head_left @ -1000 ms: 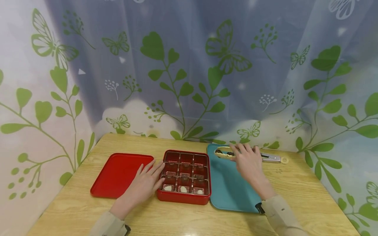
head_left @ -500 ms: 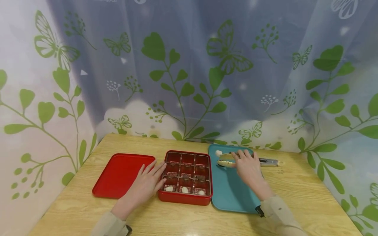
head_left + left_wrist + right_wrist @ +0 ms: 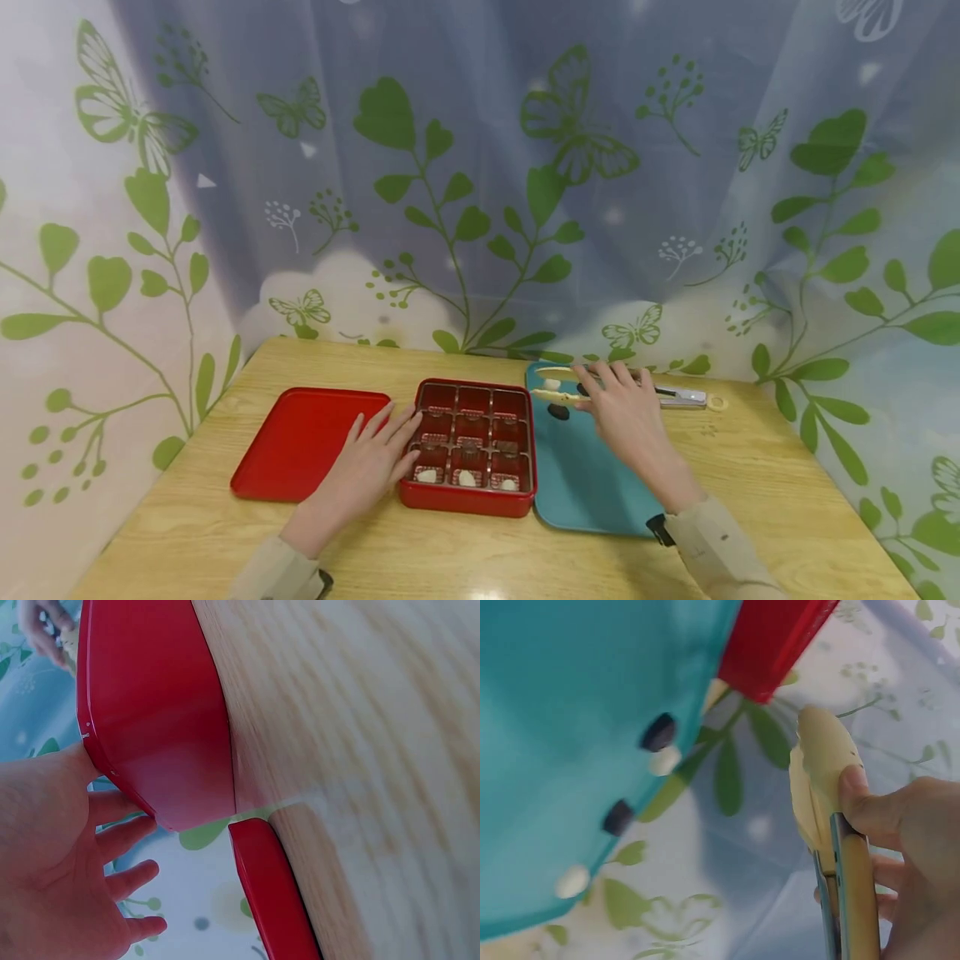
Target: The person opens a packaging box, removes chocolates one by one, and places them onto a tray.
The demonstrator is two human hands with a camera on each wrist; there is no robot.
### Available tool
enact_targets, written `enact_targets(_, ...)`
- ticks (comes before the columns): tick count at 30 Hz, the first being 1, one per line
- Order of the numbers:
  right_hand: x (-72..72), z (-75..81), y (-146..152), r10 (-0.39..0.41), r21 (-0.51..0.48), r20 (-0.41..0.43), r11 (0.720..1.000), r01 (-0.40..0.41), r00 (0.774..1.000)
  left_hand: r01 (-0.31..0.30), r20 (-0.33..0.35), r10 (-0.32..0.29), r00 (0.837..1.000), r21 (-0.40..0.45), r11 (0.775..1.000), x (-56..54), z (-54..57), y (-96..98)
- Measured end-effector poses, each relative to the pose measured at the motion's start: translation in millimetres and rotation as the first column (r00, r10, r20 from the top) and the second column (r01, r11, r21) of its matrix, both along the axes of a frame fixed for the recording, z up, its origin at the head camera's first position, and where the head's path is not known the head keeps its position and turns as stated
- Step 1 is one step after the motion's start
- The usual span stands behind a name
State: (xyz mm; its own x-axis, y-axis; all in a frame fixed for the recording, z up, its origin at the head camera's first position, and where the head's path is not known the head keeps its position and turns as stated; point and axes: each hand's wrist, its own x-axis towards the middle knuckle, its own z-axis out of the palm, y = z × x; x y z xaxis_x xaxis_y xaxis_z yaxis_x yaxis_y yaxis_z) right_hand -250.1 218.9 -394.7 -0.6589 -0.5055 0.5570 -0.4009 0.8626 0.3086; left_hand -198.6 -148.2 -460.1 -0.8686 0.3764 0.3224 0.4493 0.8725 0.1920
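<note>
My right hand holds tongs with cream tips and metal handles. The tongs' arms are spread over the far left of the blue tray. In the head view, a white piece shows between those arms, with a dark piece just in front. The right wrist view shows dark and white pieces on the tray, apart from the tongs. My left hand has its fingers extended and touches the left side of a red box. Three white pieces sit in the box's front compartments.
A red lid lies flat left of the box. The tray stands close against the box's right side. Behind the wooden table hangs a curtain printed with leaves and butterflies.
The tongs first sat around a dark piece, then dipped nearer in front of the white piece. Now they are farther back and left, around the white piece. My left hand stays at the box.
</note>
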Motion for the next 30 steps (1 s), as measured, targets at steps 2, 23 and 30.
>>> enact_targets(2, 3.1, 7.7, -8, 0.014, 0.033, 0.003, 0.999, -0.014, 1.000, 0.001, -0.006, -0.001, 1.000, 0.002, 1.000, -0.4, -0.6, -0.6)
enact_targets(23, 10.9, 26.2, -96, 0.153, 0.402, 0.053, 0.901, -0.161, 0.987, 0.013, 0.019, -0.014, 1.000, 0.027, 1.000, 1.9, 2.7, -0.3)
enact_targets(30, 5.0, 23.5, -124, 0.151, 0.534, 0.034, 0.833, -0.146, 0.988, 0.010, 0.027, -0.010, 1.000, 0.020, 1.000, 2.1, 2.5, -1.4)
